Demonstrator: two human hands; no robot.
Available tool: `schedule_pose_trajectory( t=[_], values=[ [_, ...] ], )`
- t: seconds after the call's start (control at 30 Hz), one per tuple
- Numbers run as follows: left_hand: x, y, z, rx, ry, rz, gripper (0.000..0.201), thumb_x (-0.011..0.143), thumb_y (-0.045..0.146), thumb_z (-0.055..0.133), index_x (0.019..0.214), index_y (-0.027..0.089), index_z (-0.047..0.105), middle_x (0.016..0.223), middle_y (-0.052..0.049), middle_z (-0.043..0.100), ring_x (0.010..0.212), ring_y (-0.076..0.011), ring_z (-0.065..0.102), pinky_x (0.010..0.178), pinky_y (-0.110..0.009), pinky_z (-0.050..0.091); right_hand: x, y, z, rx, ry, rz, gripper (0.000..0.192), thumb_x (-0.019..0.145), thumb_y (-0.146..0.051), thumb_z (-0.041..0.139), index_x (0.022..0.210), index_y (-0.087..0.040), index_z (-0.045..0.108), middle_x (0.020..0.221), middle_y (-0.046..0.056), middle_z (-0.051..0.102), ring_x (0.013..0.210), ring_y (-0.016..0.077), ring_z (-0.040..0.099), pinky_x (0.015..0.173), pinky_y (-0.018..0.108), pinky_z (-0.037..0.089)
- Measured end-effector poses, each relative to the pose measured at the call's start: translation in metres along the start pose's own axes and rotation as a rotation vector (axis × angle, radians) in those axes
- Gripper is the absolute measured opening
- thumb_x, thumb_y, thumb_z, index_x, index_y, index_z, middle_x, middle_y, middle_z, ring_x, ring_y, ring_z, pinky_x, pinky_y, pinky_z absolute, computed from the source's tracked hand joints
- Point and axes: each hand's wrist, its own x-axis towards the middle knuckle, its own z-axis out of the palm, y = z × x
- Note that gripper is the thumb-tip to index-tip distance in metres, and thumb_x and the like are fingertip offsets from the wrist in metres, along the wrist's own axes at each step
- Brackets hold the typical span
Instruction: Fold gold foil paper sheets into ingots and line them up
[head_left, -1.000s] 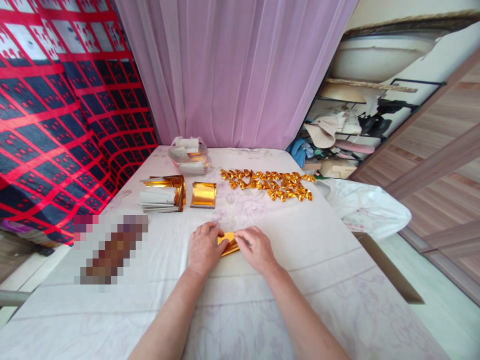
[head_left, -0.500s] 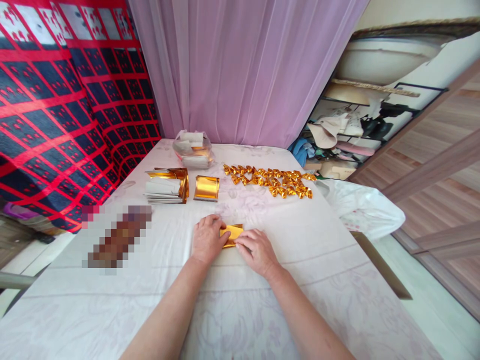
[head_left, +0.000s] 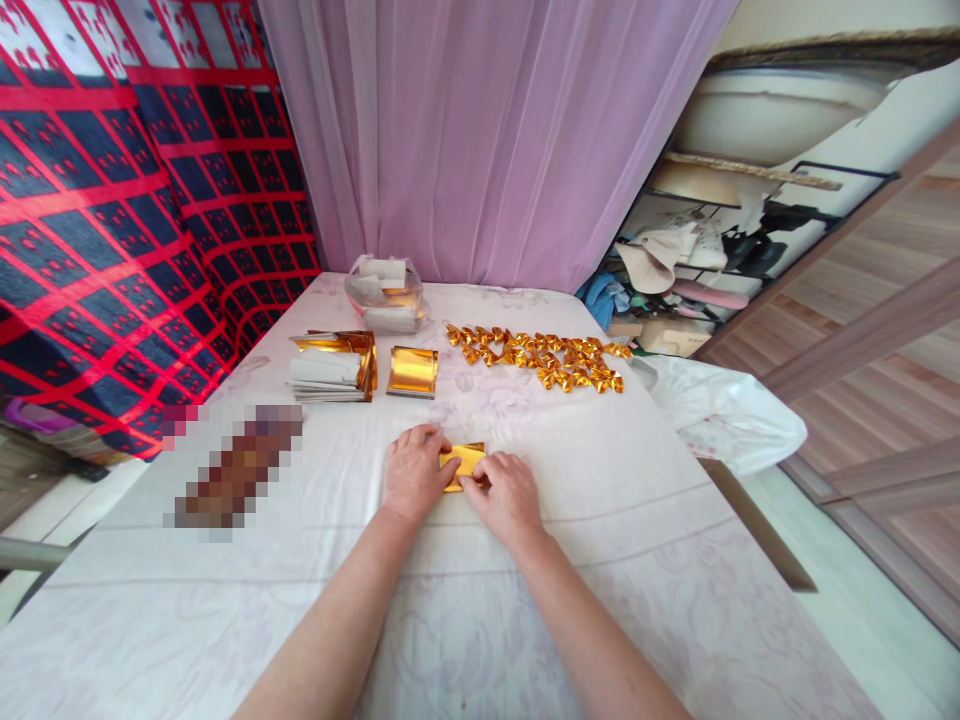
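A small stack of gold foil paper (head_left: 463, 463) lies flat on the table between my hands. My left hand (head_left: 415, 468) holds its left side, the thumb pressed on top and the fingers curled at the edge. At the right edge my right hand (head_left: 508, 497) has thumb and fingers drawn together on the foil paper; its fingertips partly hide that edge. Beyond them sits a pile of gold foil squares (head_left: 413, 371). To its left is a thicker stack of foil sheets (head_left: 330, 370) with pale backs. Several twisted gold foil bows (head_left: 551, 352) lie in rows at the far right.
A clear plastic bag (head_left: 386, 295) of foil paper stands at the back of the cloth-covered table (head_left: 300, 620). A blurred-out item (head_left: 240, 470) lies at left. Right of the table are a white plastic bag (head_left: 742, 415) and a shelf of shoes (head_left: 750, 250).
My right thumb has slid left over the foil paper, and the right fingers are more curled. My left hand stays in nearly the same place. The view has shifted slightly.
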Motion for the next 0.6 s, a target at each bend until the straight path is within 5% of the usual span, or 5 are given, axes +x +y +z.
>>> schedule_pose_trajectory(
  t=[0.6],
  values=[
    [0.000, -0.002, 0.001, -0.005, -0.007, 0.002, 0.019, 0.081, 0.039, 0.067, 0.095, 0.026, 0.069, 0.121, -0.005, 0.060, 0.113, -0.0265, 0.053, 0.093, -0.041, 0.040, -0.010, 0.015, -0.011, 0.034, -0.019, 0.066, 0.007, 0.078, -0.023, 0.066, 0.072, -0.023, 0.063, 0.078, 0.002, 0.064, 0.081, 0.0196, 0.055, 0.072, 0.030, 0.035]
  ],
)
